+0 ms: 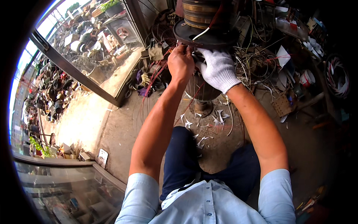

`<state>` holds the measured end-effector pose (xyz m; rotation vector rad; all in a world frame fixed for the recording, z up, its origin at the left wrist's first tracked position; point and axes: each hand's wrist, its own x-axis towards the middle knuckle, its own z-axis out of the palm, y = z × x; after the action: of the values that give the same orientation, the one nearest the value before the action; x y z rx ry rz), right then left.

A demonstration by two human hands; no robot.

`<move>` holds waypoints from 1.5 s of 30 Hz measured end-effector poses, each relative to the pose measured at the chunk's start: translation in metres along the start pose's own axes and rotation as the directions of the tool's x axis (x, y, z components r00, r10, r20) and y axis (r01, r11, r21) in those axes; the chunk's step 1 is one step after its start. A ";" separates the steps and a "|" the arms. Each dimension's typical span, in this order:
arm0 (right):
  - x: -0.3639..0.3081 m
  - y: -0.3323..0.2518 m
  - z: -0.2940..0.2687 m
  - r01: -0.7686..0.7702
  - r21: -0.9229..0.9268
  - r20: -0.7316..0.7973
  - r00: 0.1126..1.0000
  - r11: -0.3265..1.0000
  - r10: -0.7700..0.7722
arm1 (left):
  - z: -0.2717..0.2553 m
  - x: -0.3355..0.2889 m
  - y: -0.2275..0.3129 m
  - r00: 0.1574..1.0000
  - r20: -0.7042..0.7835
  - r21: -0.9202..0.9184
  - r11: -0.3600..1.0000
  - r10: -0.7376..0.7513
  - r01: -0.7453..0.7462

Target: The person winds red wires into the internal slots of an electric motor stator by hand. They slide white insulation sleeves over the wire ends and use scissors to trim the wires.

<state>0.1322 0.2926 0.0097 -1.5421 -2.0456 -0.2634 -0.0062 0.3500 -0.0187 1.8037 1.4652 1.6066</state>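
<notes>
My bare left hand [180,61] is closed, its fingertips pinched together at the underside of a dark round flange [203,35]. What it pinches is too small to make out. Thin red wires [156,74] trail down beside its wrist. My right hand [219,69] wears a white knitted glove and reaches under the same flange, close to the left one; its fingertips are partly hidden there. Above the flange rises a stack of brownish ring-shaped windings [201,13]. A white-tipped red lead [201,34] crosses the flange. Below my hands shows a rounded ribbed body [203,89] on a narrow foot.
White paper scraps [220,117] litter the floor between my knees. Tangled wires and scrap [257,71] crowd the right side, with a wire coil [337,76] farther right. At left stands a metal-framed glass door [74,71], with scrap heaps outside.
</notes>
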 end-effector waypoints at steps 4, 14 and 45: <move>-0.008 0.014 -0.004 0.113 -0.091 -0.270 0.953 0.989 -0.134 | -0.003 0.004 -0.015 0.994 0.093 -0.234 0.969 -0.060 0.080; 0.006 0.002 0.007 0.113 0.009 -0.142 0.984 0.994 -0.110 | -0.013 0.003 0.001 0.905 0.322 -0.501 0.761 -0.278 0.412; -0.070 0.027 -0.003 0.092 0.038 -0.505 0.861 0.995 -0.061 | 0.003 0.006 0.024 0.936 0.224 -0.607 0.713 -0.271 0.351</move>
<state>0.1711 0.2420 -0.0300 -1.1944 -1.6779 -0.5669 0.0069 0.3457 0.0025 1.1587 0.9234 1.5303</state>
